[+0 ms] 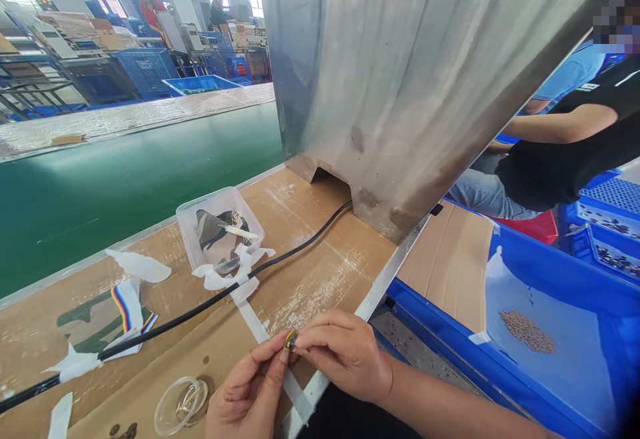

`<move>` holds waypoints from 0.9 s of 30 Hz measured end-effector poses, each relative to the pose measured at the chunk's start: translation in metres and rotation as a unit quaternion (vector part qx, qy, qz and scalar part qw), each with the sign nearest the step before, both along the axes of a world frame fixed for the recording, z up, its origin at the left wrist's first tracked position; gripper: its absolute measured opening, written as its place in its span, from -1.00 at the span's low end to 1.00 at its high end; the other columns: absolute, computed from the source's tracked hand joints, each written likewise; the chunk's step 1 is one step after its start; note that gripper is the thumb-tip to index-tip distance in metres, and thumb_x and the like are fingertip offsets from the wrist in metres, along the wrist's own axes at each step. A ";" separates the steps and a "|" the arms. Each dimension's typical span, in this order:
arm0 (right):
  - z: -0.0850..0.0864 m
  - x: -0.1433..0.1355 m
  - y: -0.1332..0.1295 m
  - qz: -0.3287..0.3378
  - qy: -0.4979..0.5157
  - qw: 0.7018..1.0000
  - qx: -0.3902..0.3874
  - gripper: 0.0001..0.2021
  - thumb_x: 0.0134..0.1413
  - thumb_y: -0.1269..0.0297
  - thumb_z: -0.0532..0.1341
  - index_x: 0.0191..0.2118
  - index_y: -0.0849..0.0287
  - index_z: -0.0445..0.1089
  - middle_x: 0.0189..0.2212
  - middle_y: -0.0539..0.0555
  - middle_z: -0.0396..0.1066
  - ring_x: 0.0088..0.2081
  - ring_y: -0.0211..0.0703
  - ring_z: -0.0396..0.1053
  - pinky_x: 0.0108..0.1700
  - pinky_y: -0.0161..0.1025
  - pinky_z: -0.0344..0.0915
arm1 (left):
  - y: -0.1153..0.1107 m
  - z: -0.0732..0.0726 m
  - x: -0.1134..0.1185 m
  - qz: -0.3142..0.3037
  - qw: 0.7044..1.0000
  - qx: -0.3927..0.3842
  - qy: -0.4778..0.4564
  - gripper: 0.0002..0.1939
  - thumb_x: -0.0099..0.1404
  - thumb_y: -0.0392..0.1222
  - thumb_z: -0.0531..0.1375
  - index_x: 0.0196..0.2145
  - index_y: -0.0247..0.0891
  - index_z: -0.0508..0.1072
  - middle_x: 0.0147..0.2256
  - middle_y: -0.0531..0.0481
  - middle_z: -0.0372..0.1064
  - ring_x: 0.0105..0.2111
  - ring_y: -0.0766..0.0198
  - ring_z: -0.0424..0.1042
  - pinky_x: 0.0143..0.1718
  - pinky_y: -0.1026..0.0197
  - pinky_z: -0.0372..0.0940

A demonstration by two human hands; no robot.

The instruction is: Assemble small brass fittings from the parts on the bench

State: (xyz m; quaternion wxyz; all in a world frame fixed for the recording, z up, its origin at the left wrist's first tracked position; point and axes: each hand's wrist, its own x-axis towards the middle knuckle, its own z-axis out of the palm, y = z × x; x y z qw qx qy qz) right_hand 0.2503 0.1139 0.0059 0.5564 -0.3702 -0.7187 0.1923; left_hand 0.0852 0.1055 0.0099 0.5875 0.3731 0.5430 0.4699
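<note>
Near the bottom centre, my left hand [255, 386] pinches a small yellow-and-dark piece [289, 340] between thumb and fingertips. My right hand [345, 352] meets it from the right, its fingertips closed at the same piece, where a bit of blue shows. The fine details are too small to make out. Both hands are over the front edge of the cardboard-covered table [310, 286]. To the left of my left hand lies a round clear dish [181, 406] with thin pale loops in it.
A black cable [295, 250] is taped across the table. Behind it are a clear plastic box [220, 229] and camouflage fabric [90, 326]. A metal panel [400, 92] rises at the back. Right: a blue bin [560, 266] with small brown pieces [527, 331], and a seated person [575, 126].
</note>
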 end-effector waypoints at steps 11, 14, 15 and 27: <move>-0.002 0.000 0.000 0.002 -0.008 1.000 0.010 -0.88 0.27 0.41 0.15 -0.17 0.18 0.44 -0.34 0.09 0.50 -0.31 -0.26 0.47 -0.24 -0.39 0.42 | 0.000 0.003 0.001 -0.011 1.000 -0.004 0.017 -0.65 -0.01 0.03 0.41 -0.28 -0.20 0.63 -0.27 -0.10 0.60 -0.23 0.11 0.56 -0.12 0.29 0.38; -0.002 -0.001 0.000 0.002 -0.016 1.000 0.010 -0.87 0.27 0.42 0.14 -0.16 0.16 0.43 -0.34 0.08 0.50 -0.31 -0.27 0.46 -0.23 -0.39 0.42 | 0.000 0.003 0.001 -0.011 1.000 -0.010 0.019 -0.63 -0.02 0.04 0.40 -0.27 -0.20 0.62 -0.27 -0.11 0.60 -0.22 0.09 0.56 -0.13 0.27 0.39; -0.003 -0.001 0.000 0.002 -0.017 1.000 0.011 -0.87 0.27 0.42 0.14 -0.16 0.16 0.43 -0.34 0.08 0.50 -0.31 -0.27 0.46 -0.23 -0.39 0.42 | -0.001 0.003 0.001 -0.009 1.000 -0.009 0.018 -0.63 -0.01 0.04 0.40 -0.26 -0.20 0.62 -0.27 -0.11 0.60 -0.22 0.09 0.56 -0.13 0.26 0.39; -0.004 0.001 -0.002 0.010 -0.037 0.999 0.028 -0.83 0.28 0.43 0.11 -0.12 0.16 0.43 -0.30 0.11 0.48 -0.30 -0.26 0.47 -0.24 -0.38 0.43 | 0.001 0.005 0.002 -0.010 1.000 -0.009 0.008 -0.63 -0.01 0.03 0.40 -0.26 -0.21 0.62 -0.26 -0.10 0.59 -0.21 0.09 0.55 -0.12 0.26 0.39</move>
